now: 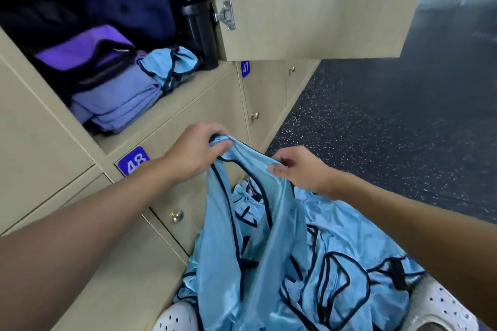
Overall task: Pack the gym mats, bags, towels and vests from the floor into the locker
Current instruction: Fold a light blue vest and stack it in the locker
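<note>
At the upper left of the frame the locker (150,118) stands open. Inside it, from the left, a purple bag (80,54) with black trim lies on a stack of folded lilac towels (115,105). Just right of them sits a folded vest (169,64), light blue with dark edging, and a black bottle (197,24) stands upright at the compartment's right wall. Below the opening, at left centre, a blue plate reading 48 (133,161) is partly covered by the left forearm. A brass knob (176,215) shows on the door under it.

At centre the left hand (196,150) has its fingers curled around the bunched top edge of a light blue vest (252,217) — the cloth hangs down from that grip. Just to the right, the right hand (298,169) pinches the same edge between thumb and fingers; the two hands are near each other but apart. The vest's lower part runs into a pile of vests (341,271) at lower centre and right, low against the locker fronts — between two white perforated shoes (174,317) at the bottom edge.

The open door (309,8) with its metal hinge (226,15) fills the top centre, with a plate marked 47 (245,68) beneath. The dark speckled floor (390,129) takes the right side.
</note>
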A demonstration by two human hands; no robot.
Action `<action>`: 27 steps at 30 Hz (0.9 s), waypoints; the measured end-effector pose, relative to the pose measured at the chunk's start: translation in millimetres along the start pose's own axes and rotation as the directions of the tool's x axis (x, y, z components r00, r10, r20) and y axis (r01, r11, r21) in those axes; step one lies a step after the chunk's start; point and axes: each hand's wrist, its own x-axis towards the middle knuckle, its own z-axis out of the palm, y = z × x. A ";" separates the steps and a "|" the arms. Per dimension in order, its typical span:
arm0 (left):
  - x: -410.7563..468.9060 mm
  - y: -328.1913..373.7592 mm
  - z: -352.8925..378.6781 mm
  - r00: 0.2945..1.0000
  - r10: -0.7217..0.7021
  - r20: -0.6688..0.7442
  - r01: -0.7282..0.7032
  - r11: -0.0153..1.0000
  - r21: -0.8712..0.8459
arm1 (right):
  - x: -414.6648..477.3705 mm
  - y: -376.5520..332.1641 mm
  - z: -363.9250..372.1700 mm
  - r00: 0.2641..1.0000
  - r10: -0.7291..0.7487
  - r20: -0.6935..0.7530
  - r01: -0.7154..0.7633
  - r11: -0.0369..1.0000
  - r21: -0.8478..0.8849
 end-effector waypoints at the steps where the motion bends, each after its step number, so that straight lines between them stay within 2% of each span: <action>1: -1.3 7.7 -12.3 1.000 0.004 -0.023 -0.004 1.000 -0.020 | -4.0 -18.9 -8.2 1.000 -0.013 -0.018 0.012 1.000 -0.015; 8: -22.4 65.5 -77.7 0.990 0.039 -0.132 -0.067 0.975 -0.213 | -33.7 -127.2 -53.1 0.979 -0.146 -0.145 0.152 0.988 0.031; 11: -31.9 76.7 -83.4 0.976 0.011 -0.218 -0.071 0.961 -0.267 | -53.5 -146.7 -58.3 0.971 -0.204 -0.127 0.210 0.977 0.042; 15: -30.2 74.9 -89.2 0.944 -0.071 -0.321 -0.014 0.967 -0.256 | -70.7 -146.3 -60.8 0.987 -0.112 0.111 0.110 0.993 0.031; 18: -27.1 68.3 -87.0 0.934 -0.145 -0.327 0.100 0.984 -0.149 | -67.9 -144.7 -62.7 0.997 -0.036 0.069 0.036 0.999 -0.003; 20: -28.3 67.0 -81.7 0.957 -0.148 -0.250 0.115 0.983 -0.145 | -62.1 -145.2 -61.3 0.999 -0.053 -0.001 0.053 0.998 -0.023; 23: -36.8 76.0 -67.8 0.998 -0.050 0.037 0.060 0.944 -0.325 | -57.2 -148.7 -55.6 0.997 -0.080 -0.009 0.079 0.996 -0.034; 25: -39.5 84.5 -56.6 0.978 -0.002 0.209 0.094 0.896 -0.434 | -55.9 -151.9 -51.4 0.996 -0.085 0.020 0.085 0.996 0.016; 27: -39.2 87.9 -48.5 0.961 0.026 0.276 0.105 0.887 -0.450 | -54.6 -154.4 -49.5 0.997 -0.072 0.016 0.070 0.993 0.099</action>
